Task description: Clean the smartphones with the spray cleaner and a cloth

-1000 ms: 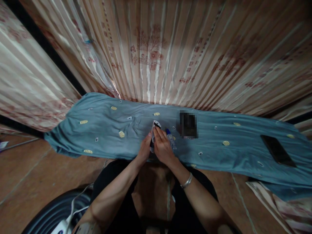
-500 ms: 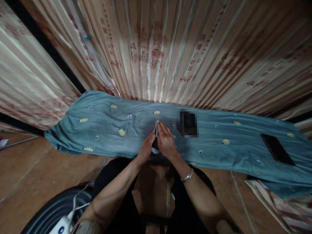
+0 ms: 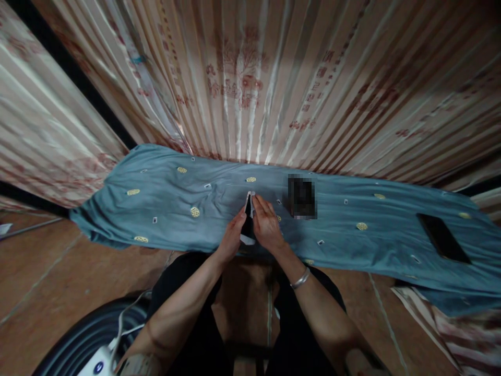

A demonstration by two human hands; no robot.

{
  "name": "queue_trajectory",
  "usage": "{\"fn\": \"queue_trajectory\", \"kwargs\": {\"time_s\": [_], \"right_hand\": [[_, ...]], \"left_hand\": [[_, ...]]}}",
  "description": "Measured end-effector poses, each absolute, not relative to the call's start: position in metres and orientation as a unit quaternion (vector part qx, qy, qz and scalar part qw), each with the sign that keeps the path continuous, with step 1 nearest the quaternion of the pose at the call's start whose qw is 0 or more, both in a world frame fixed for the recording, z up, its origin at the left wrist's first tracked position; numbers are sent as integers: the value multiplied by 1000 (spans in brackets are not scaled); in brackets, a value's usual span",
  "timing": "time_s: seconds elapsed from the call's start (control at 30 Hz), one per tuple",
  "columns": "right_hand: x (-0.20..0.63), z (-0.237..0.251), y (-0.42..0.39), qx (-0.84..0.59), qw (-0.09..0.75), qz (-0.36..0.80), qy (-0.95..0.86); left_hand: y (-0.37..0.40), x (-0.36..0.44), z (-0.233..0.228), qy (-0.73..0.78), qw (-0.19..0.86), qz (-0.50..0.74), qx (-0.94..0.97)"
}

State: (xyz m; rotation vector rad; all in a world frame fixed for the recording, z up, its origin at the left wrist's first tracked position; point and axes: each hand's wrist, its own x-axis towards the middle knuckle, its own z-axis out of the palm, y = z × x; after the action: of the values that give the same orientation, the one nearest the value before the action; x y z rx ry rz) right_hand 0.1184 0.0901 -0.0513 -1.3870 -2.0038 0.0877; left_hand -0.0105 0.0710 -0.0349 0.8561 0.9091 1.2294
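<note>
While both hands are pressed close together over the middle of the bench point(image 3: 156, 203), which is draped in a blue cloth point(image 3: 352, 245), a small black-and-white object point(image 3: 248, 219) is pinched upright between them. The grip of the left hand point(image 3: 230, 237) is closed on the object's left side, and that of the right hand point(image 3: 267, 227) on its right side. A silver bangle point(image 3: 300, 279) is worn on the right wrist. A dark phone point(image 3: 442, 238) lies well apart, far right on the cloth.
</note>
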Motion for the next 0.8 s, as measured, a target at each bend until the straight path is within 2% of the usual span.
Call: {"fn": "queue_trajectory", "kwargs": {"time_s": [0.37, 0.8], "right_hand": [[121, -55, 91, -570, 338, 42, -748], [121, -62, 90, -562, 336, 39, -755]], "left_hand": [[75, -9, -33, 357, 696, 544, 303], [82, -9, -33, 371, 674, 567, 293]]}}
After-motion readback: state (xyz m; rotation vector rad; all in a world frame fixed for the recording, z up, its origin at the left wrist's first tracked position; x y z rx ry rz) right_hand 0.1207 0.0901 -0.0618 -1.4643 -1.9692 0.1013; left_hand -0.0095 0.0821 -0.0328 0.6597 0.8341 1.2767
